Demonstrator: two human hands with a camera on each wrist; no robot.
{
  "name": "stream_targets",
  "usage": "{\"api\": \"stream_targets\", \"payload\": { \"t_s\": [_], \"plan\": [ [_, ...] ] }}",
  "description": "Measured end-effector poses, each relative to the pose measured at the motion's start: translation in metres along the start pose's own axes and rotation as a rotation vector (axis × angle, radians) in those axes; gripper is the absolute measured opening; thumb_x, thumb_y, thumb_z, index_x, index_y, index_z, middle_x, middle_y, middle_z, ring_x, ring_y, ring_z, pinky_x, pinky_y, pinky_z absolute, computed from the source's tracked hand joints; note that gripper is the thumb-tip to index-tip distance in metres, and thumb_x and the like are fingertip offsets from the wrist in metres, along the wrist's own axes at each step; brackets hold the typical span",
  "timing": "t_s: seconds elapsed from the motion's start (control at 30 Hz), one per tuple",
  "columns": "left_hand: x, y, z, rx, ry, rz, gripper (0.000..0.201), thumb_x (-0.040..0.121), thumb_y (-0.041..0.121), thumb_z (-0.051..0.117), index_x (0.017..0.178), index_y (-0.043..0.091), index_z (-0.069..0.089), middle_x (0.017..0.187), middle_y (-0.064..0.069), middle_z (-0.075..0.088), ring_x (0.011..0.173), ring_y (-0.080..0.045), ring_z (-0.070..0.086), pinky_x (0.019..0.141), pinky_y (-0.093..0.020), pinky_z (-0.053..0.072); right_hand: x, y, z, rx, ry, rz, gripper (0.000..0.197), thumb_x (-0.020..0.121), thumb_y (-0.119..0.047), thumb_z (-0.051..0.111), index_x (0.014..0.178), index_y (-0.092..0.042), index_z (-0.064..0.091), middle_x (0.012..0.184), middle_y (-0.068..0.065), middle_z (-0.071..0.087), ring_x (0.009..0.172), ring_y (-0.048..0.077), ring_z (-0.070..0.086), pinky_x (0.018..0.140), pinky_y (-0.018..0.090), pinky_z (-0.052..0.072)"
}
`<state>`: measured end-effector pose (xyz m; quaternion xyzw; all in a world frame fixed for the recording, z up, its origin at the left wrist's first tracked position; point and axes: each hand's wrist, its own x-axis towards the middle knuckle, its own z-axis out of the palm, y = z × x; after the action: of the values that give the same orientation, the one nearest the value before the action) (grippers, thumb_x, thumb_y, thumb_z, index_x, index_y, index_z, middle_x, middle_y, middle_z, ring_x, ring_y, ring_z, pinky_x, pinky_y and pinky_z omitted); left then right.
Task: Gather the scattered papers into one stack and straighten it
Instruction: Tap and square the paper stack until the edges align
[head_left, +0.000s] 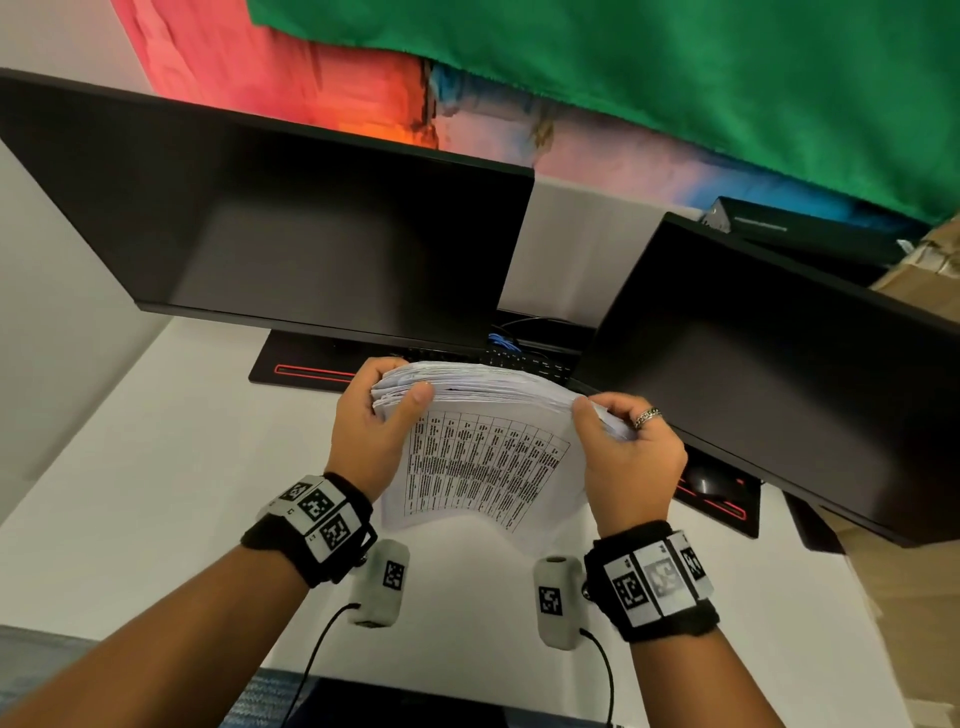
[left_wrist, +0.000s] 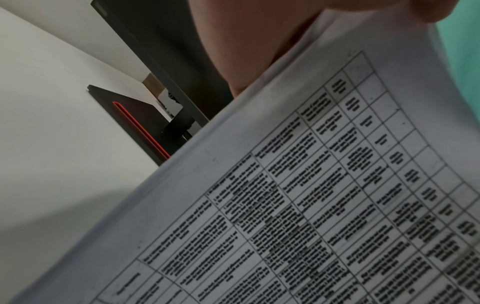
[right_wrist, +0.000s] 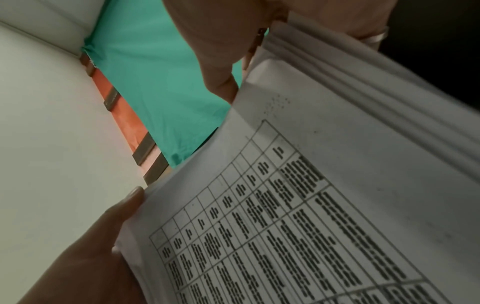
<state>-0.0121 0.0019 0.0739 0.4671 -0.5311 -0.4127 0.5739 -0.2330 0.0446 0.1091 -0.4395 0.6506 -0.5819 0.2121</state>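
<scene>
A thick stack of white papers (head_left: 483, 457) stands on edge above the white desk (head_left: 156, 493), its front sheet printed with a table of black text. My left hand (head_left: 387, 410) grips the stack's upper left corner, thumb on the front sheet. My right hand (head_left: 615, 421), with a ring on one finger, grips the upper right corner. The top edges of the sheets fan unevenly. The printed sheet (left_wrist: 311, 195) fills the left wrist view, with my left hand (left_wrist: 259, 41) above it. In the right wrist view the stack (right_wrist: 311, 205) sits between my right hand (right_wrist: 221, 47) and my left thumb.
Two dark monitors (head_left: 291, 228) (head_left: 769, 374) stand close behind the stack. A black base with a red stripe (head_left: 306, 369) and a keyboard (head_left: 524, 358) lie under them. A mouse (head_left: 706, 483) sits on a black mat at the right. Cardboard boxes (head_left: 924, 280) are far right.
</scene>
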Motion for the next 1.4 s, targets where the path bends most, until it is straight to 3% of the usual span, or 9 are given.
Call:
{"api": "stream_targets", "payload": {
  "t_s": [0.2,0.53,0.7,0.77,0.87,1.0,1.13,1.27,1.4],
  "plan": [
    [0.001,0.0,0.002,0.002,0.017,-0.011,0.03,0.078,0.051,0.06,0.097,0.027,0.056,0.088,0.006,0.063,0.077,-0.005,0.066,0.063,-0.019,0.055,0.0,0.0,0.0,-0.093,0.087,-0.03,0.021,0.084,-0.003,0.067,0.079,-0.023,0.069,0.064,-0.014,0.061,0.052,-0.004,0.055,0.049,0.011,0.045],
    [0.006,0.003,0.009,0.02,0.108,0.023,0.037,0.083,0.046,0.056,0.097,0.012,0.06,0.083,0.008,0.061,0.073,-0.001,0.059,0.063,-0.017,0.051,-0.002,0.001,0.005,-0.157,0.081,-0.197,0.035,0.089,-0.007,0.064,0.078,-0.039,0.058,0.069,-0.014,0.061,0.049,0.003,0.047,0.047,0.011,0.037],
    [0.005,0.006,0.012,0.052,0.092,0.057,0.035,0.081,0.04,0.064,0.104,0.014,0.059,0.092,0.006,0.063,0.08,-0.005,0.064,0.065,-0.018,0.055,-0.006,0.004,0.006,-0.131,0.072,-0.2,0.014,0.09,-0.008,0.065,0.091,-0.022,0.068,0.087,-0.009,0.066,0.074,0.004,0.062,0.068,0.017,0.052],
    [0.006,0.005,0.011,0.064,0.112,0.059,0.034,0.081,0.04,0.062,0.103,0.013,0.06,0.091,0.007,0.063,0.08,-0.002,0.063,0.065,-0.015,0.053,-0.006,0.004,0.007,-0.156,0.066,-0.222,0.011,0.089,-0.008,0.065,0.091,-0.018,0.069,0.091,-0.006,0.067,0.086,0.002,0.063,0.078,0.012,0.05],
    [0.008,0.006,0.01,0.047,0.108,0.044,0.032,0.082,0.042,0.06,0.101,0.015,0.062,0.09,0.006,0.064,0.077,-0.003,0.062,0.063,-0.016,0.053,-0.006,0.003,0.004,-0.125,0.095,-0.164,0.014,0.089,-0.006,0.063,0.087,-0.02,0.064,0.09,-0.009,0.067,0.083,-0.004,0.061,0.076,0.009,0.049],
    [0.009,0.008,0.012,0.045,0.088,0.01,0.025,0.083,0.041,0.064,0.099,0.022,0.064,0.09,0.005,0.066,0.078,-0.01,0.065,0.063,-0.022,0.057,-0.009,0.006,0.003,-0.131,0.132,-0.098,0.017,0.09,-0.005,0.06,0.083,-0.021,0.061,0.088,-0.013,0.064,0.082,0.011,0.062,0.074,0.027,0.052],
    [0.011,0.009,0.012,0.051,0.087,-0.009,0.014,0.087,0.032,0.065,0.095,0.021,0.065,0.087,0.006,0.067,0.075,-0.008,0.064,0.062,-0.022,0.056,-0.012,0.005,0.001,-0.077,0.159,-0.038,0.032,0.087,0.001,0.057,0.078,-0.03,0.055,0.088,-0.006,0.064,0.082,0.017,0.062,0.072,0.025,0.051],
    [0.011,0.015,0.013,0.054,0.098,-0.018,0.022,0.084,0.043,0.062,0.091,0.023,0.067,0.083,0.01,0.067,0.076,-0.005,0.062,0.066,-0.02,0.055,-0.013,0.001,0.001,-0.011,0.17,-0.013,0.033,0.089,-0.001,0.057,0.08,-0.033,0.055,0.087,-0.008,0.064,0.079,0.001,0.059,0.072,0.015,0.048],
    [0.013,0.013,0.014,0.081,0.136,-0.041,0.008,0.093,0.023,0.061,0.091,0.02,0.069,0.085,0.01,0.067,0.082,-0.007,0.061,0.073,-0.024,0.051,-0.016,0.002,0.005,0.033,0.168,0.032,0.022,0.089,-0.013,0.069,0.084,-0.032,0.059,0.082,-0.011,0.061,0.069,-0.007,0.057,0.061,0.007,0.045]
  ]
}}
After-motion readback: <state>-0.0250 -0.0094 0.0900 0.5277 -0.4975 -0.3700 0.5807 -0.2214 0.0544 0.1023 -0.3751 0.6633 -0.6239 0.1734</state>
